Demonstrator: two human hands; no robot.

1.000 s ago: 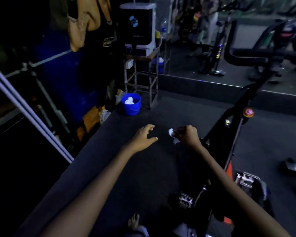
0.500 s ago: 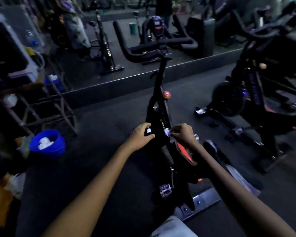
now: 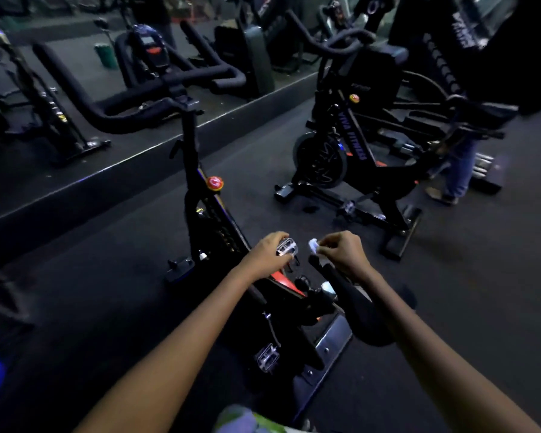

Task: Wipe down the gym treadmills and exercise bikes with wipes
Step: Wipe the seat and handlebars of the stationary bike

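view: swung right off the blue bucket and water stand seen a second ago; now square on the near bike [image 3: 219, 232], second bike [image 3: 356, 157] to its right
left hand [image 3: 267, 254]: fingers curled round the upper pedal [image 3: 286, 247]; half a second ago resting on the frame, a second ago empty in mid-air
right hand [image 3: 344, 253]: pinches a small white wipe [image 3: 313, 245], just beside the pedal, not clearly touching it; same pinch in all three pictures
saddle [image 3: 350, 295]: directly under right wrist, black
lower pedal [image 3: 267, 357]: untouched, near the rear base bar
meaning: likely pedal steadied for wiping; wiping of this bike looks barely started
risk: pedal can spin on crank, left grip needed
writing: "VIVA FITNESS" down the second bike's frame, light letters on black
other marks: red knob [image 3: 215, 183] on near bike, print unreadable; lettering top right too blurred to read
treadmills: none identifiable in the dark
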